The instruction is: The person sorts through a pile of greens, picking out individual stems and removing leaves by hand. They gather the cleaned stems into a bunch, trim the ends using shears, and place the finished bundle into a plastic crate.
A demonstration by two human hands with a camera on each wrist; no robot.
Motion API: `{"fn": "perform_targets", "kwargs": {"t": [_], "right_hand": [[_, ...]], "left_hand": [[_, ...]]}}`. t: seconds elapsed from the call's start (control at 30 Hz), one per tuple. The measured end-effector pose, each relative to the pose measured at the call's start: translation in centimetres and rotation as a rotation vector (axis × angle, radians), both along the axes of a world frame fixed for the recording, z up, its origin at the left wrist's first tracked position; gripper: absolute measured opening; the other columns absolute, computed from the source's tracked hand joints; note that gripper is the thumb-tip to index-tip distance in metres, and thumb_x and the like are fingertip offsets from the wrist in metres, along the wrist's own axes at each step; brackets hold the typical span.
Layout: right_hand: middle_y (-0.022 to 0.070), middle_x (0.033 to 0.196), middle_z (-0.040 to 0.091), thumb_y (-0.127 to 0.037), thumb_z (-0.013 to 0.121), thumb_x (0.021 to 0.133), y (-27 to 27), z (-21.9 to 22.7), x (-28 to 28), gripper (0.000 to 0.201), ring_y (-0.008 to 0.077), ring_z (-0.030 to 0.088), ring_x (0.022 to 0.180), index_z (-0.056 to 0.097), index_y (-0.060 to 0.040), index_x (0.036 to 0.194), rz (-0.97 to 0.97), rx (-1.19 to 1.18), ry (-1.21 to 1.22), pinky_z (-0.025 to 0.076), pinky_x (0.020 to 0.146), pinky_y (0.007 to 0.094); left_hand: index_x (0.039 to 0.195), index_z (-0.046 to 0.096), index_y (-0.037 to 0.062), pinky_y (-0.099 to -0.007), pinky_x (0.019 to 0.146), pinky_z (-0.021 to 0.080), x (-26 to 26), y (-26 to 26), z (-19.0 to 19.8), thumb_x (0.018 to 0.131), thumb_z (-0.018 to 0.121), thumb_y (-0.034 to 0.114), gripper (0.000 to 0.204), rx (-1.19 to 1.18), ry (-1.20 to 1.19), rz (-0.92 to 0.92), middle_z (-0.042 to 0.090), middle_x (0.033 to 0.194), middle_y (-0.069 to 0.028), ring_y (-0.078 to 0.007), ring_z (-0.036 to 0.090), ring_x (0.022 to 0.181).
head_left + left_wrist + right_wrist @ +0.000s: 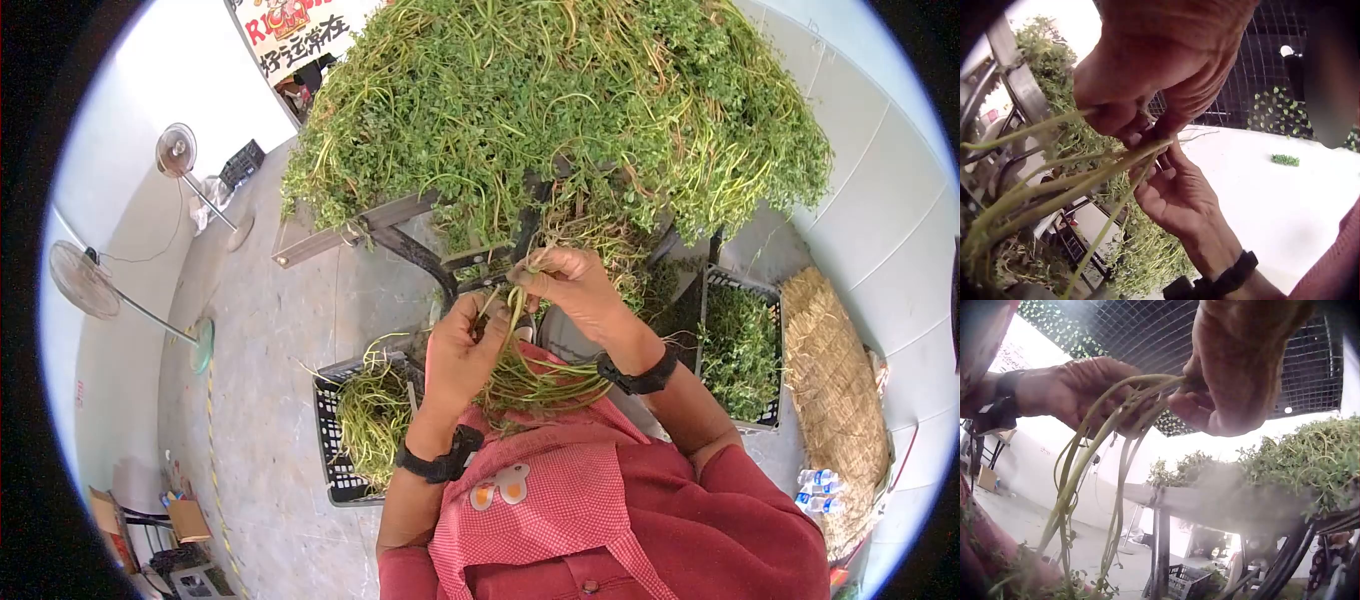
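Note:
Both bare hands meet in front of the apron, working on long pale-green plant stems point(1104, 434). The right hand point(582, 292) pinches the bunched stem ends between thumb and fingertips, and the stems arch over and hang down from there. Close beside it, the left hand point(462, 352) has its thumb and fingers curled on a stem point(1029, 131); its fingertips are partly hidden. More loose greens point(545, 385) lie across the person's lap, below the hands.
A large heap of leafy greens point(560, 110) covers the metal-framed table ahead. A black crate of stems point(325, 430) stands at left, another crate of greens point(778, 350) at right. A straw roll point(835, 400) and water bottles point(820, 490) lie far right; fans point(85, 280) stand left.

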State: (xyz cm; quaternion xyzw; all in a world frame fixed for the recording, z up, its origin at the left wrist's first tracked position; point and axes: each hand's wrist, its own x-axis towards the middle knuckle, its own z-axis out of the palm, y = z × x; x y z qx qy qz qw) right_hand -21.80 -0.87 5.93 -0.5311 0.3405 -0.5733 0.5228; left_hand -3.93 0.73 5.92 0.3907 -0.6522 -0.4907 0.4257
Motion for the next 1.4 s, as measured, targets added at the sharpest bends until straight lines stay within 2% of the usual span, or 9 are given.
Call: {"fn": "perform_targets", "kwargs": {"t": [0.3, 0.5, 0.6, 0.7, 0.8, 0.87, 1.0, 1.33, 1.4], "right_hand": [[0.0021, 0.076, 0.063, -0.01, 0.066, 0.08, 0.3, 0.1, 0.1, 0.01, 0.0075, 0.056, 0.062, 0.064, -0.0006, 0.082, -0.005, 0.014, 0.128, 0.046, 0.056, 0.0211], [0.003, 0.074, 0.062, -0.011, 0.064, 0.082, 1.2, 1.1, 1.5, 0.013, 0.006, 0.055, 0.058, 0.061, 0.001, 0.08, -0.207, -0.717, 0.506, 0.045, 0.054, 0.0202], [0.003, 0.071, 0.062, -0.011, 0.063, 0.082, 0.4, -0.2, 1.0, 0.011, 0.006, 0.054, 0.055, 0.061, -0.0008, 0.079, -0.067, 0.057, 0.219, 0.043, 0.05, 0.0203], [-0.0012, 0.053, 0.052, -0.02, 0.066, 0.08, -0.2, -1.3, 1.2, 0.019, 0.0027, 0.044, 0.044, 0.062, -0.0017, 0.078, -0.096, -0.008, 0.091, 0.028, 0.036, 0.0195], [-0.0006, 0.053, 0.052, -0.021, 0.066, 0.08, -0.2, -1.6, 1.0, 0.02, 0.0031, 0.045, 0.044, 0.062, -0.001, 0.078, -0.081, -0.041, 0.08, 0.028, 0.035, 0.0194], [-0.0006, 0.053, 0.052, -0.021, 0.066, 0.08, -0.1, -1.4, 0.8, 0.021, 0.0034, 0.045, 0.044, 0.062, -0.0008, 0.078, -0.078, -0.017, 0.08, 0.029, 0.036, 0.0195], [-0.0004, 0.054, 0.052, -0.022, 0.067, 0.08, -0.1, -1.2, 0.5, 0.022, 0.0041, 0.047, 0.045, 0.062, -0.0009, 0.077, -0.083, 0.04, 0.102, 0.031, 0.037, 0.0198], [0.0021, 0.066, 0.06, -0.011, 0.064, 0.082, 0.0, -1.5, 0.2, 0.013, 0.0066, 0.051, 0.051, 0.061, 0.0011, 0.078, -0.053, 0.061, 0.103, 0.041, 0.046, 0.0208], [0.0031, 0.059, 0.058, -0.02, 0.066, 0.079, 0.3, -1.8, 0.9, 0.019, 0.0103, 0.052, 0.048, 0.062, -0.0017, 0.077, -0.213, -0.104, 0.213, 0.04, 0.043, 0.0259]], "left_hand": [[0.087, 0.056, 0.0003, -0.021, 0.053, 0.036, -0.3, 0.2, 0.1, 0.086, 0.055, 0.012, 0.012, -0.019, -0.122, 0.079, 0.046, 0.064, 0.0018, -0.0038, 0.04, 0.06], [0.081, 0.054, 0.0008, -0.0223, 0.05, 0.034, 1.0, -2.3, -1.3, 0.089, 0.047, 0.012, 0.016, -0.113, -0.089, 0.25, 0.045, 0.063, 0.0031, -0.0048, 0.039, 0.056], [0.082, 0.053, 0.0031, -0.0227, 0.048, 0.032, 1.5, -1.8, -1.5, 0.092, 0.045, 0.015, 0.018, -0.001, -0.024, 0.22, 0.043, 0.061, 0.0035, -0.0052, 0.037, 0.053], [0.086, 0.052, 0.0047, -0.0219, 0.047, 0.031, 0.6, -0.9, -1.0, 0.095, 0.041, 0.021, 0.022, 0.026, 0.064, 0.132, 0.043, 0.061, 0.0038, -0.0049, 0.037, 0.053], [0.089, 0.052, 0.0054, -0.0203, 0.045, 0.029, 0.7, -1.1, -0.9, 0.095, 0.041, 0.029, 0.027, -0.063, 0.065, 0.022, 0.046, 0.064, 0.0036, -0.004, 0.038, 0.054], [0.091, 0.053, 0.0053, -0.0187, 0.045, 0.028, 0.6, -0.3, 0.9, 0.095, 0.04, 0.029, 0.027, 0.341, 0.163, -0.008, 0.048, 0.066, 0.0033, -0.0034, 0.039, 0.054], [0.093, 0.055, 0.0052, -0.018, 0.045, 0.027, 0.7, -0.4, 1.2, 0.094, 0.041, 0.026, 0.025, 0.362, 0.148, -0.11, 0.049, 0.067, 0.0031, -0.0032, 0.038, 0.053], [0.087, 0.055, 0.001, -0.0249, 0.051, 0.037, 0.2, -0.5, -0.4, 0.091, 0.044, 0.018, 0.021, -0.049, -0.202, -0.071, 0.05, 0.06, -0.0022, -0.009, 0.045, 0.054], [0.086, 0.054, 0.0, -0.0269, 0.053, 0.039, 0.1, -0.8, -1.1, 0.091, 0.044, 0.016, 0.019, -0.191, -0.296, -0.005, 0.05, 0.059, -0.0045, -0.0112, 0.047, 0.054]]}}
